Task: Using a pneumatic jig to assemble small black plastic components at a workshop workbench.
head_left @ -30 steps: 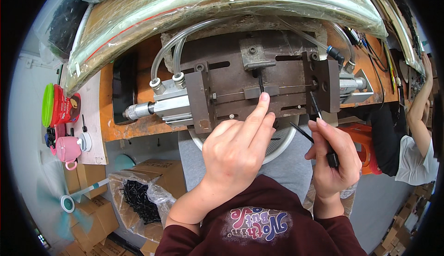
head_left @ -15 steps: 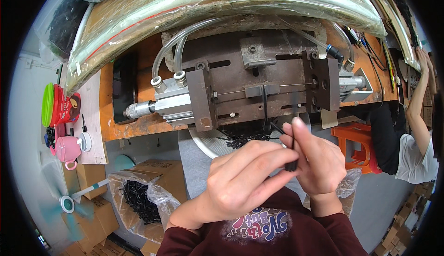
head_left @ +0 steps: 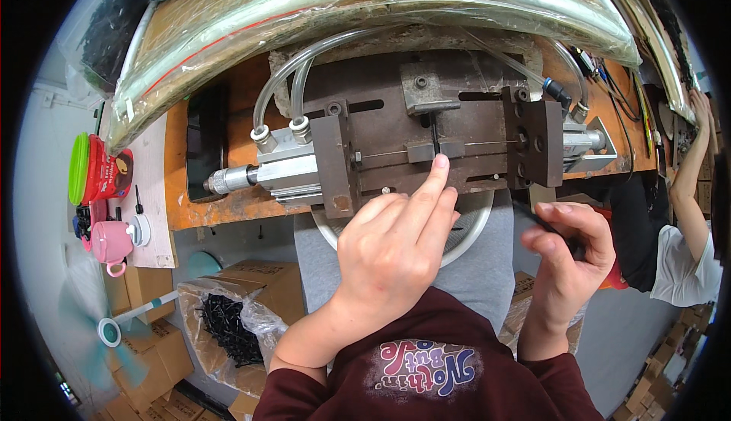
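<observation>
My left hand [head_left: 396, 246] is over the front of a brown metal fixture [head_left: 381, 128]. Its stretched index finger touches the near end of a thin black rod [head_left: 435, 133], which lies across a small grey block [head_left: 420, 152] and reaches back to a metal bracket [head_left: 421, 90]. That hand holds nothing. To the right, below the fixture's edge, my right hand [head_left: 571, 261] is curled around slim black sticks [head_left: 542, 223]; their number is hidden by the fingers. Beneath my left hand a white round basket [head_left: 476, 234] shows its rim on my lap.
Silver air cylinders [head_left: 285, 170] with clear hoses [head_left: 266, 90] flank the fixture. A bagged carton of black sticks [head_left: 228, 330] stands lower left, near a turning fan [head_left: 109, 333]. A pink cup [head_left: 113, 242] sits at left. Another person's arm [head_left: 689, 192] shows at far right.
My hands have parted. The left one moved up to the fixture and its index finger now touches the rod, which lies farther back; the right one went right with the black sticks.
</observation>
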Available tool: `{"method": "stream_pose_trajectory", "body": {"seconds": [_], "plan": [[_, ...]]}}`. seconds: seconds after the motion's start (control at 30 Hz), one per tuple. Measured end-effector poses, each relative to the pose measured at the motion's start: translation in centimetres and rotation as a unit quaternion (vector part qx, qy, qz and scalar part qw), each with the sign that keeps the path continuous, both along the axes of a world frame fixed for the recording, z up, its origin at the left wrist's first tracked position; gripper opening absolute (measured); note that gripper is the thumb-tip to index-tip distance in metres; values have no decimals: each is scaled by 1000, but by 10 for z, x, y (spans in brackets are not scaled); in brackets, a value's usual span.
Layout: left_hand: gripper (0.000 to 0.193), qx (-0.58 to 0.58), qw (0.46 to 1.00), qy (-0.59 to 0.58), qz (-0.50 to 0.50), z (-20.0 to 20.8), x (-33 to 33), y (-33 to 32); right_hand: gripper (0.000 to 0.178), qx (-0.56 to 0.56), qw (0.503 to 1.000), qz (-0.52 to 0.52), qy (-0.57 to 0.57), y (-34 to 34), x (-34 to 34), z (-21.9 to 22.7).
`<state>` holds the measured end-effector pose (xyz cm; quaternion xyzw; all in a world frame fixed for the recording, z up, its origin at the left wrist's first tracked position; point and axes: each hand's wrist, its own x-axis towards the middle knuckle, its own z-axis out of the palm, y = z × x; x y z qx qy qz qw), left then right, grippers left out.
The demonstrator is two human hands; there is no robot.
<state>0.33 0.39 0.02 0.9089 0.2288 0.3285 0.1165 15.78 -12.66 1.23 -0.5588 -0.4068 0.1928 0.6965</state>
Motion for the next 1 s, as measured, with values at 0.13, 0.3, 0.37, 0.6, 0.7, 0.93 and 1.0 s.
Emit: {"method": "stream_pose_trajectory", "body": {"seconds": [0.13,0.3,0.37,0.6,0.7,0.93,1.0], "plan": [[28,-14,1000,7,6,0,-1,-2,28,29,999,21,27,0,-4,5],[36,-21,998,-57,-20,3,-2,-8,43,4,996,-14,88,8,-14,9],[38,-14,990,-120,-78,0,-4,-19,54,8,990,9,144,18,-21,8],[36,-67,977,-162,-125,17,-11,-14,54,31,965,158,206,41,-38,18],[36,-113,974,-170,-100,28,-20,-10,45,6,991,133,20,62,-15,28],[28,-61,995,-78,-26,10,-21,-7,23,25,867,-78,-491,204,54,89],[27,-46,997,-59,-27,3,-15,-8,39,-52,843,-72,-530,250,74,102]]}}
